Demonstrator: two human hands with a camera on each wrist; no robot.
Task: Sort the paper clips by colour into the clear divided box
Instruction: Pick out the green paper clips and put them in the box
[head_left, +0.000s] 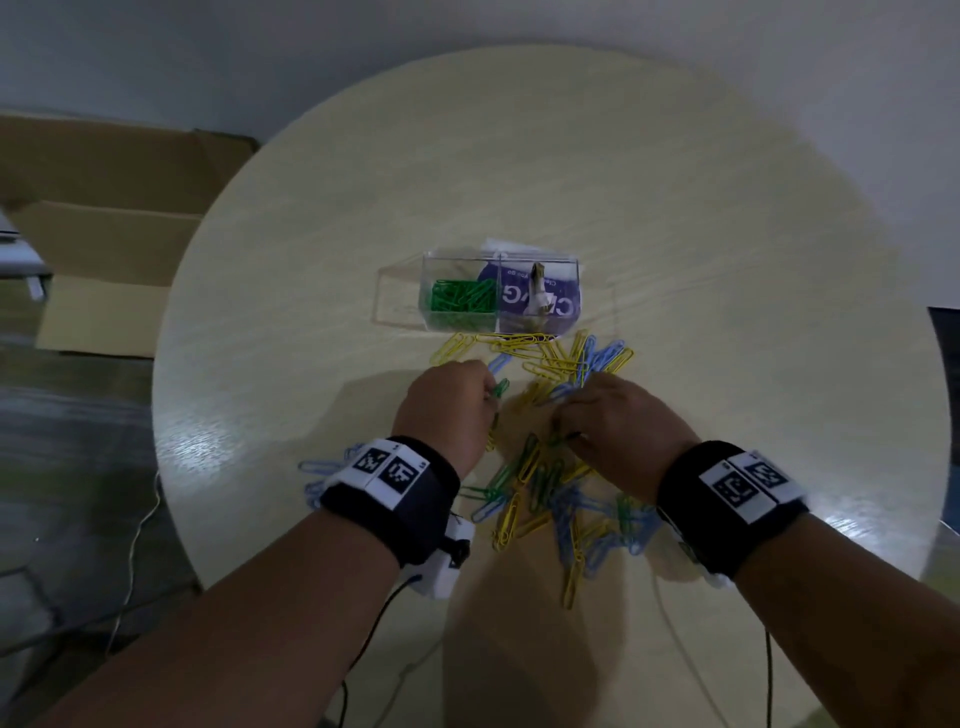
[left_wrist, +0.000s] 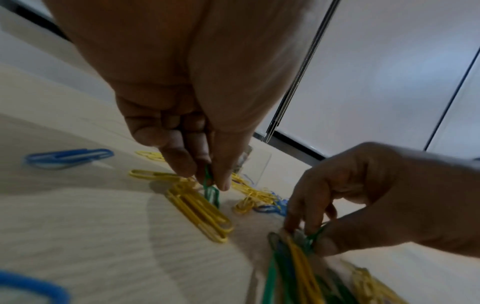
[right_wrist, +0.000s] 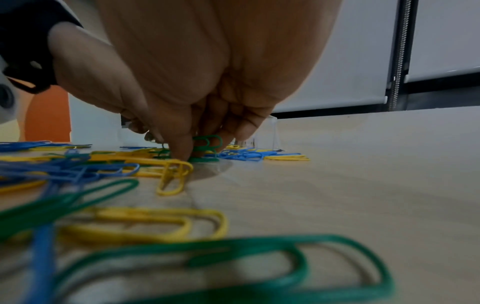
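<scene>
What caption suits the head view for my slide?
Both hands pinch green paper clips: left hand, right hand, near the clear divided box.

I seem to be in an office or a plain workroom. I sit at a round desk (head_left: 311, 249) with a pale wood-grain top, set against a bare white wall (head_left: 467, 31) on the far side. On the floor to my left stands a large open cardboard box (head_left: 104, 218), and a thin cable (head_left: 137, 525) trails over the grey floor (head_left: 62, 467) there. From my wrist views I see white roller blinds (right_wrist: 350, 61) pulled down over dark-framed windows, with a bead chain (right_wrist: 398, 61) hanging beside them. Coloured paper clips (head_left: 545, 499) and a clear divided box (head_left: 498, 293) of stationery lie on the desk.
</scene>
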